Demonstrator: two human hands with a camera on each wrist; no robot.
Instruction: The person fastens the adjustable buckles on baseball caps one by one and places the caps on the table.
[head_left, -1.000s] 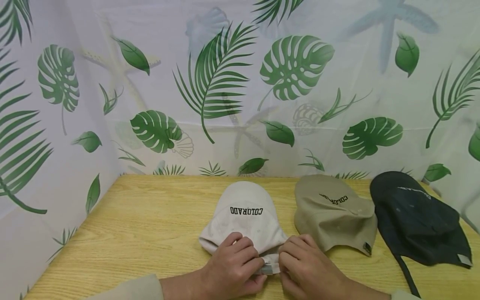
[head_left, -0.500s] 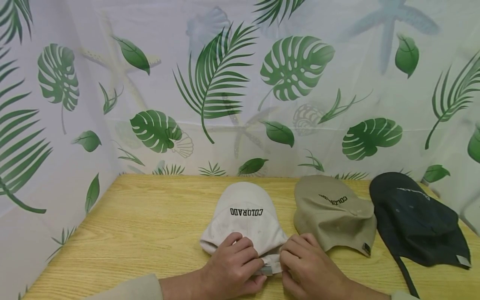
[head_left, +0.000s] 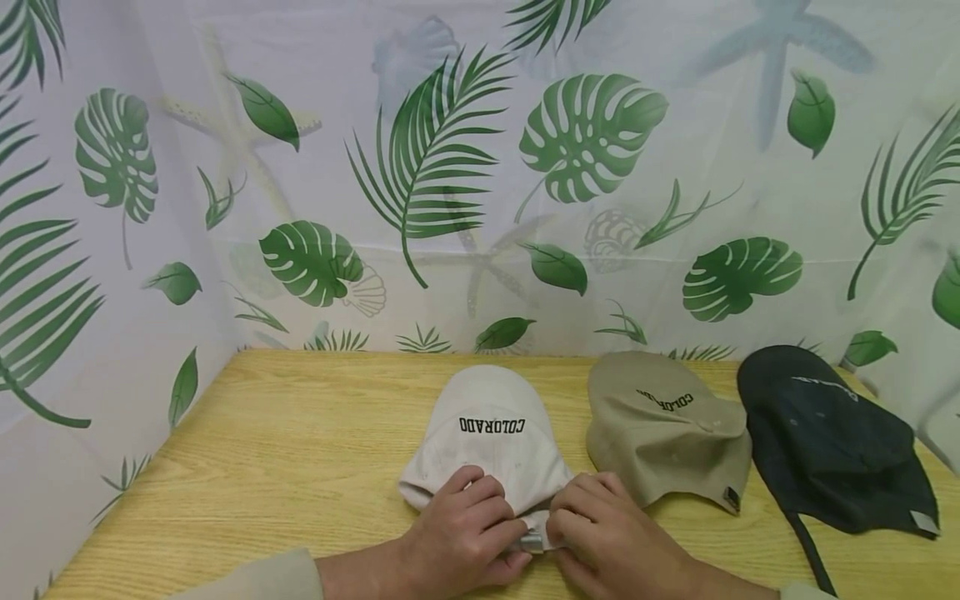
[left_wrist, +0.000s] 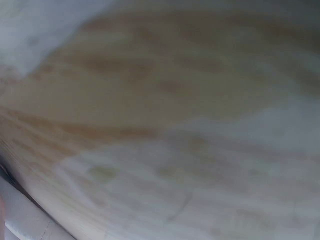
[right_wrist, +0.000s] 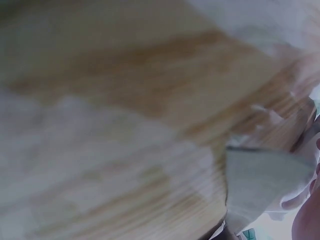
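A white cap (head_left: pixel 491 442) with black COLORADO lettering lies on the table, its brim pointing to the back and the lettering upside down. At its near edge, my left hand (head_left: pixel 468 533) grips the back strap beside a grey metal buckle (head_left: pixel 531 543). My right hand (head_left: pixel 611 533) pinches the strap just right of the buckle, close to the left fingers. The fingertips of both hands are partly hidden. In the right wrist view, part of my right hand (right_wrist: pixel 307 220) shows at the edge, near a grey-beige piece of cloth (right_wrist: pixel 265 185). The left wrist view is mostly blurred table.
Right of the white cap lies a khaki cap (head_left: pixel 667 433), close to my right hand. A black cap (head_left: pixel 832 442) lies beyond it, with its strap trailing toward the table's near edge. A leaf-printed curtain (head_left: pixel 450 167) stands behind the wooden table (head_left: pixel 300 433).
My right hand moves out slightly right, then comes back left, nearer the buckle, so less strap shows between the hands. The left hand and the caps stay nearly still.
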